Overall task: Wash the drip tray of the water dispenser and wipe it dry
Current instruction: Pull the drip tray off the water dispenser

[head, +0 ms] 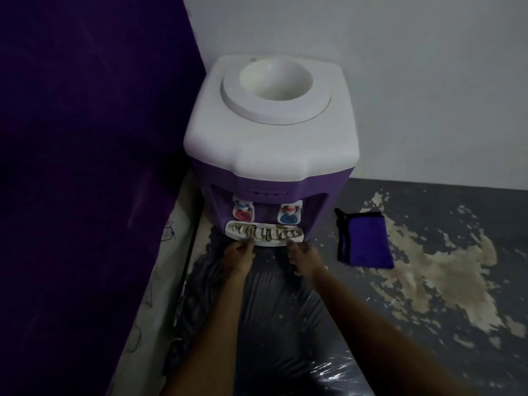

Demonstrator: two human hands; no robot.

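Note:
A purple and white water dispenser [268, 138] stands on the floor in a corner. Its white drip tray [264, 233], with a dirty slotted grille, sits at the base under a red tap [243, 214] and a blue tap [288, 217]. My left hand [238, 254] pinches the tray's front lip at its left part. My right hand [301, 255] pinches the front lip at its right part. Both hands' fingertips are curled over the tray's edge.
A folded purple cloth [363, 238] lies on the floor to the right of the dispenser. Black plastic sheeting [271, 324] covers the floor under my arms. A dark purple panel [85, 167] fills the left side. The grey floor [428, 275] has peeled pale patches.

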